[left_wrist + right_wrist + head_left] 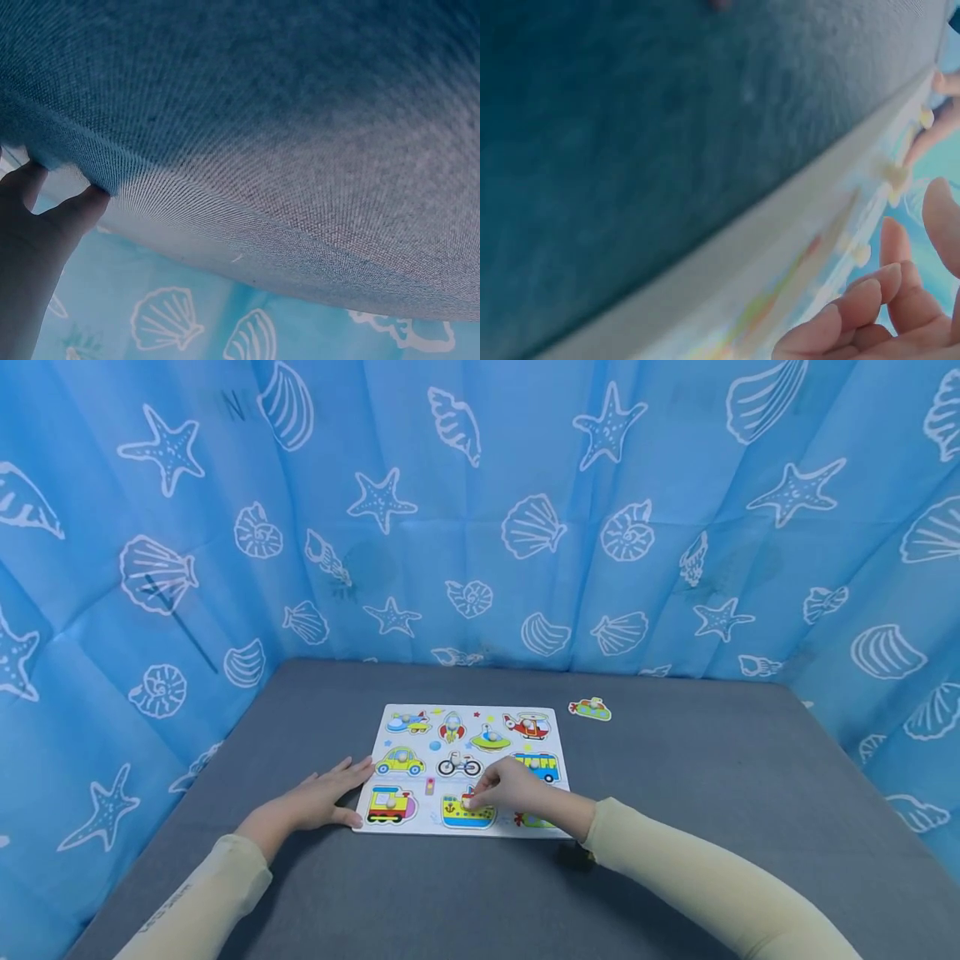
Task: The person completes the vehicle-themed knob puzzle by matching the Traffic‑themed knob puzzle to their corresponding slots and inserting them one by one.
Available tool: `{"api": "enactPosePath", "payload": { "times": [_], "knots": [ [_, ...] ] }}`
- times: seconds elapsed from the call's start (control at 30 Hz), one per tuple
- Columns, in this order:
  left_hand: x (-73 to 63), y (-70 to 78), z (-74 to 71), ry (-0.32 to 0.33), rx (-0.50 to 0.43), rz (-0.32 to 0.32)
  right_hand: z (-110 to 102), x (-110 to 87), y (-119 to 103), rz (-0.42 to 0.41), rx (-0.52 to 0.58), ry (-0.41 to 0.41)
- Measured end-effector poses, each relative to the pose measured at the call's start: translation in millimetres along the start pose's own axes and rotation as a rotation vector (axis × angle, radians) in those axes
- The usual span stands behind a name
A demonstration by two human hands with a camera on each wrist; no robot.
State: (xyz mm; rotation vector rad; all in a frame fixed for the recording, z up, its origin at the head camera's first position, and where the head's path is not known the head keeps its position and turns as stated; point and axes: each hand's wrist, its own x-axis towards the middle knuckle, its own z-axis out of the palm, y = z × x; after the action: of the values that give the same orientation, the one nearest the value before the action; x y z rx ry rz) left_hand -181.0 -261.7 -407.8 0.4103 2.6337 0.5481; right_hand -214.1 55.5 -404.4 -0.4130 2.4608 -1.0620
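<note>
A white puzzle board with knobbed vehicle pieces lies on the table. My left hand rests at its left edge, fingers spread and thumb near the front corner. My right hand is over the board, fingertips at the knob of the ship piece. In the right wrist view, thumb and index finger stand apart just short of a knob, the other fingers curled. The ship piece lies in the front row, right of the train piece.
A submarine piece lies on the grey tabletop, beyond the board's far right corner. A matching submarine picture shows at the board's front right, partly under my right arm. A blue shell-patterned curtain stands behind.
</note>
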Motion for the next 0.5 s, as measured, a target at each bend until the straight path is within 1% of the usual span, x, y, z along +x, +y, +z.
{"api": "enactPosePath", "payload": {
  "times": [0.23,0.37,0.5],
  "knots": [
    [1.8,-1.5,1.0,-0.005,-0.009,-0.011,-21.1,-5.8,10.9,0.020,0.049,0.064],
    [2.0,-2.4,0.8,-0.003,-0.010,-0.011,-30.9,-8.9,17.6,0.005,0.070,0.091],
    [1.2,-2.4,0.8,-0.008,-0.014,-0.014,-38.5,-11.7,26.0,-0.003,0.053,0.103]
  ]
}}
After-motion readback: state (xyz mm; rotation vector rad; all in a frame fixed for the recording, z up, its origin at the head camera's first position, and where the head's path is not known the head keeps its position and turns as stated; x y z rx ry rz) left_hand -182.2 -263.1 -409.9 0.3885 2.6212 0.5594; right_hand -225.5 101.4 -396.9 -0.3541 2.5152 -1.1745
